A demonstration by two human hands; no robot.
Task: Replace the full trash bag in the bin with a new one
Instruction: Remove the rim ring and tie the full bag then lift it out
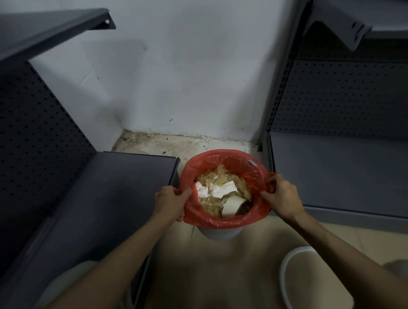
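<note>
Red bag (223, 219) sits in a white ribbed bin (218, 233) on the floor, in the gap btw two grey shelf units, near the white wall (172, 74). Bag mouth is open and folded out over the bin rim; only the lower front of the bin shows under it. Bag is full nearly to the top w/ yellowish crumpled clear plastic (220, 177), a few white paper scraps (219, 190) on top, and a pale tape roll (232, 206) tilted at the near right side. Left hand (171, 201) is at the bag's left edge, fingers curled tight, pinching a fold of red plastic btw thumb and fingers. Right hand (282, 193) is at the right edge, fingers closed on a bunched bit of the bag rim, which is gathered into thin pleats there. Both forearms reach in from the bottom corners, bare. Left shelf (120, 180) corner is just beside the bag's left side; right shelf (337, 172) base is just beside the right hand. Floor by the wall is stained and gritty. A white ring-shaped rim (283, 265), prob. another container, is at lower right, partly cut off and blurred; can't tell what it is.
</note>
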